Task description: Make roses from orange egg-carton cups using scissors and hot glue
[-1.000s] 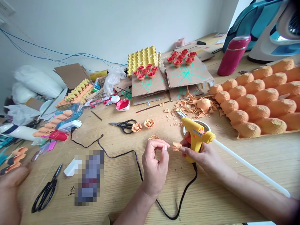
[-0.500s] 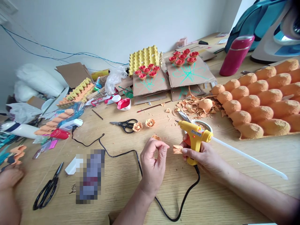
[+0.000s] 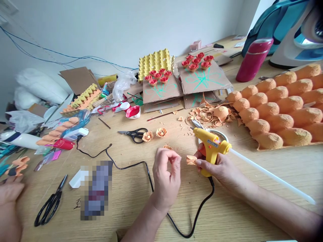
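Note:
My right hand point(image 3: 223, 169) is wrapped round a yellow hot glue gun point(image 3: 211, 148) with a small red light lit and a long white glue stick point(image 3: 272, 176) out of its back. Between that hand's thumb and fingers is also a small curled piece of orange egg carton point(image 3: 191, 160). Just left of it, my left hand point(image 3: 166, 178) is closed in a pinch; what its fingertips hold, if anything, I cannot make out. An orange carton flower point(image 3: 168, 147) shows partly behind the left knuckles. Two more orange carton roses point(image 3: 161, 132) lie beyond, beside black-handled scissors point(image 3: 135, 134).
Orange egg trays point(image 3: 272, 116) stand at the right by carton scraps point(image 3: 209, 116) and a pink bottle point(image 3: 254, 60). Red roses sit on cardboard point(image 3: 207, 79) at the back. A black cord point(image 3: 202, 215) loops in front. Another person's hand point(image 3: 11, 191) is at the left edge, near black scissors point(image 3: 51, 205).
The glue gun has tilted slightly, its nozzle shifting a little right and its glue stick lower. My left fingertips have curled in slightly. The orange piece stays in my right hand.

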Demonstrator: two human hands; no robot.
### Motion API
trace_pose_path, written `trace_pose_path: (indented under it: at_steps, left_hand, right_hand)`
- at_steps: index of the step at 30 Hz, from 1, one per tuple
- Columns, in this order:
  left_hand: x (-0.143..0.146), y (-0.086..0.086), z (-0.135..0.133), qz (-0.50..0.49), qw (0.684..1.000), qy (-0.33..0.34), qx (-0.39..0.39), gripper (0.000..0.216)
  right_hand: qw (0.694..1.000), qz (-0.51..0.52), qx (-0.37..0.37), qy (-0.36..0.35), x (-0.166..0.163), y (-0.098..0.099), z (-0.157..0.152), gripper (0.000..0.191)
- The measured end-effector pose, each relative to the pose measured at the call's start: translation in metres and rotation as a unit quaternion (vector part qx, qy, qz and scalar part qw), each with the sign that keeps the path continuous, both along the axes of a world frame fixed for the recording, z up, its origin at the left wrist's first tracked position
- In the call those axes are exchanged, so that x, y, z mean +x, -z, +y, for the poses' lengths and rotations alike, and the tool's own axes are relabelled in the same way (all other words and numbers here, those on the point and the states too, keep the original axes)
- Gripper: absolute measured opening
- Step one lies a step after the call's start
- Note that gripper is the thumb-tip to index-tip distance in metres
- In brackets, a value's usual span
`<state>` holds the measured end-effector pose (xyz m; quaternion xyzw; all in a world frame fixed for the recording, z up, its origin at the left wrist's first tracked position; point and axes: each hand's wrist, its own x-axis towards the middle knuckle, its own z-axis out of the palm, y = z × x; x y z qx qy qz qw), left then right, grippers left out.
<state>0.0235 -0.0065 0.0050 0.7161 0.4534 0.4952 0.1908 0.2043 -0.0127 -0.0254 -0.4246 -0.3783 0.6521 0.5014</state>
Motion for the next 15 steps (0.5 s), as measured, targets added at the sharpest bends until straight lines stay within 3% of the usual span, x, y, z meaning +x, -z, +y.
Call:
trace_pose_path:
  at_steps: [4,7,9,12,15]
  left_hand:
    - [-0.009,-0.005,0.006,-0.178,0.982,-0.056,0.000,0.016]
    - [-0.014,-0.008,0.009,-0.232,0.969,-0.078,0.007,0.021]
    - [-0.014,-0.007,0.009,-0.184,0.981,-0.066,-0.012,0.027]
    - [-0.010,-0.003,0.007,-0.036,0.999,-0.014,-0.027,0.031]
    - [-0.004,0.000,0.005,0.056,0.998,0.009,-0.010,0.012]
  right_hand:
    - [1.000,-0.008,-0.004,0.012,0.000,0.000,0.000,0.041]
    - [1.000,0.005,-0.008,0.018,0.000,0.002,0.001,0.043]
    - [1.000,0.024,-0.008,0.014,0.000,0.002,0.002,0.042]
    - [0.999,0.048,-0.004,0.007,0.002,-0.001,0.002,0.042]
    - [0.998,0.068,-0.001,-0.004,0.003,-0.008,-0.001,0.042]
